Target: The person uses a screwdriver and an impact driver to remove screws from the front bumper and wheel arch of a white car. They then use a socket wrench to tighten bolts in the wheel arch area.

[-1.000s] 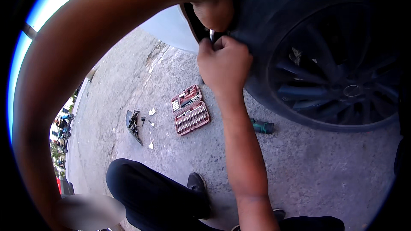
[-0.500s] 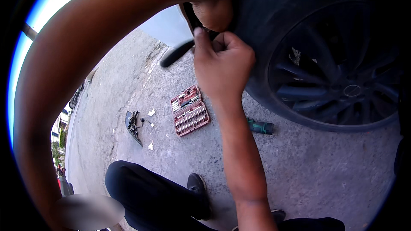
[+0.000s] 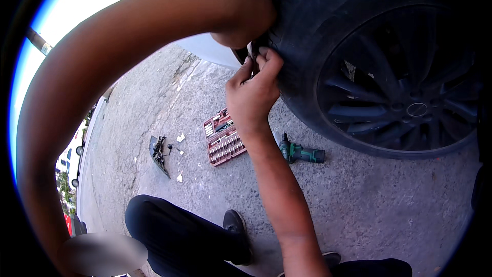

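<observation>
My left hand [image 3: 245,18] reaches into the dark gap between a light car body panel [image 3: 205,50] and a black tyre [image 3: 302,61]. Its fingers are hidden in there, behind the wrist. Just below it, beside the tread, my right hand [image 3: 254,84] is closed in a pinch, thumb toward the panel's edge. Something narrow and dark shows between its fingers, too small and shaded to name. A thin pale strip [image 3: 250,50] stands out just above the right fingertips, close under my left hand.
An open red socket set case [image 3: 224,138] lies on the concrete, partly behind my right forearm. Right of that forearm lies a green and black cordless drill [image 3: 302,153]. Further left are a broken dark car part [image 3: 159,156] and several white scraps [image 3: 180,137]. The dark spoked wheel [image 3: 416,109] fills the right side.
Both hands have shifted slightly downward, the right one also leftward. A dark, rounded, handle-like piece that stuck out left of the hands no longer shows. More of the drill is visible.
</observation>
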### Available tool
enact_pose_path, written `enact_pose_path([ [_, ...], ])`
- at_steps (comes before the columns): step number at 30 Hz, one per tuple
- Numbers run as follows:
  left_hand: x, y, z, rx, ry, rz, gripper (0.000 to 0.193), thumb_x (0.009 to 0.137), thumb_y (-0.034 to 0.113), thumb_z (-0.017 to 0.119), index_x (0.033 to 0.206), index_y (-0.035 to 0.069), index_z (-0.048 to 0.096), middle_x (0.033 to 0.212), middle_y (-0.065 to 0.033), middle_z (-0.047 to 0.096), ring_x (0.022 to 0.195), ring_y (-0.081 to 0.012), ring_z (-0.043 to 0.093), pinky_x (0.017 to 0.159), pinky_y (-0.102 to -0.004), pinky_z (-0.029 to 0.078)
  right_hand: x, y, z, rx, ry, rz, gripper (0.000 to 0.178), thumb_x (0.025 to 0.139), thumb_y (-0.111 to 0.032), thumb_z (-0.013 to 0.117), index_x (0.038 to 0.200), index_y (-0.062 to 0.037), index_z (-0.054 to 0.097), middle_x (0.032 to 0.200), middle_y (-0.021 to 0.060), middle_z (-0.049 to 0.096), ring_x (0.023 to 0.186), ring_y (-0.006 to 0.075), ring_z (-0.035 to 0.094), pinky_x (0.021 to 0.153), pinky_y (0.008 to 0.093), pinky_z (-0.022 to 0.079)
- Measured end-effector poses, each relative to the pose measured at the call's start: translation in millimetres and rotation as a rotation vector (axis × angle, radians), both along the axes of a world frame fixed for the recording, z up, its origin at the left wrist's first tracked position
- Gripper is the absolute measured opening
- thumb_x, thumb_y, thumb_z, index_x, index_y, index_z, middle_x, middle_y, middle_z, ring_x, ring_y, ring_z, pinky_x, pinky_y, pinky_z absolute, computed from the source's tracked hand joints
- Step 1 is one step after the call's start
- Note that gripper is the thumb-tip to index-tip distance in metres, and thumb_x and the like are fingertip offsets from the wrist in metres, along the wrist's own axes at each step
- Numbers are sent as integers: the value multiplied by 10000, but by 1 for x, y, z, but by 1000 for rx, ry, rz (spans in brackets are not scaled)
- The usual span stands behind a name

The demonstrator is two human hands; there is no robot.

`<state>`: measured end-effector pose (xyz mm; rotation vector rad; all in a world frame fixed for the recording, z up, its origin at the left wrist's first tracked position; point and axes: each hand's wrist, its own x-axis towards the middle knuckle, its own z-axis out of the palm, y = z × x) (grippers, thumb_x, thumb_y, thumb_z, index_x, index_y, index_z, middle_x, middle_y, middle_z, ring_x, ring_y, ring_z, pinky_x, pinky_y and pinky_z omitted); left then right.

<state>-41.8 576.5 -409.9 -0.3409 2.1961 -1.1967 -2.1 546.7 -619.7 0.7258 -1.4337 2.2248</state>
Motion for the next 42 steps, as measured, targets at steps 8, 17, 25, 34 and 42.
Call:
enact_pose_path([
  [8,10,-11,-8,-4,153,-138,150,852,80,776,991,110,827,992,-128,809,1000,-297,791,831,-381,637,-3,22,-2,-38,53,-3,330,946,73,682,1260,53,581,1076,256,777,1057,331,786,880,359,613],
  [17,33,-16,-43,-5,182,-174,111,899,125,760,989,109,822,1029,-167,773,985,-279,782,1115,-533,481,15,40,-52,105,-21,123,410,948,69,657,1351,70,585,1096,242,772,1051,367,776,894,407,614],
  [25,34,-33,-54,-96,216,-258,211,858,144,782,1057,97,833,1136,-184,743,1040,-285,745,1040,-467,526,24,45,-102,272,-101,115,299,1003,-60,680,1290,21,668,1099,192,733,960,343,764,805,395,609],
  [34,27,-39,-58,-195,111,-183,255,864,228,803,1101,139,840,1204,-127,744,1143,-257,701,979,-422,540,33,27,-143,476,-213,127,198,1001,-31,608,1179,51,640,1108,228,615,983,438,639,888,515,510],
  [42,-1,-68,-68,-208,21,-208,308,884,339,824,1181,258,832,1296,-28,763,1257,-218,690,974,-454,549,31,26,-149,503,-149,141,249,996,-9,606,1237,39,650,1071,260,699,971,451,686,853,516,526],
])
